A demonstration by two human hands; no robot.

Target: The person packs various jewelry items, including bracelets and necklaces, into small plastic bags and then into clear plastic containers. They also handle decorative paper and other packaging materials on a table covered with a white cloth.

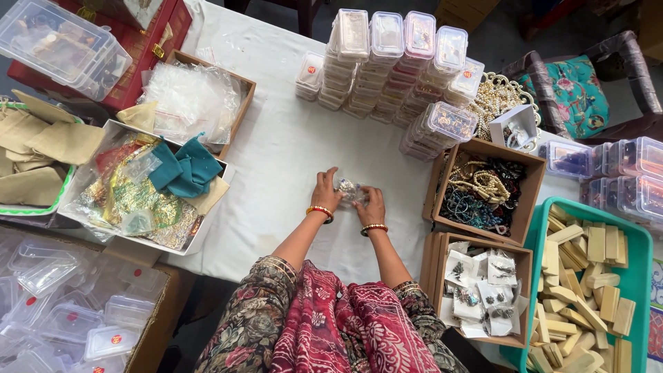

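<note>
My left hand (325, 191) and my right hand (373, 206) rest close together on the white tablecloth (276, 159). Between them they hold a small clear plastic pouch (349, 189) with something shiny inside. Both wrists carry red and gold bangles. My patterned sleeves and a red printed scarf fill the bottom of the view.
Stacks of small clear plastic boxes (394, 55) stand behind my hands. Cardboard boxes of bead jewellery (483, 190) and bagged earrings (480, 290) sit at right, beside a green tray of wooden blocks (587, 276). At left are a box of clear pouches (193, 100) and a tray of coloured fabric (148, 190).
</note>
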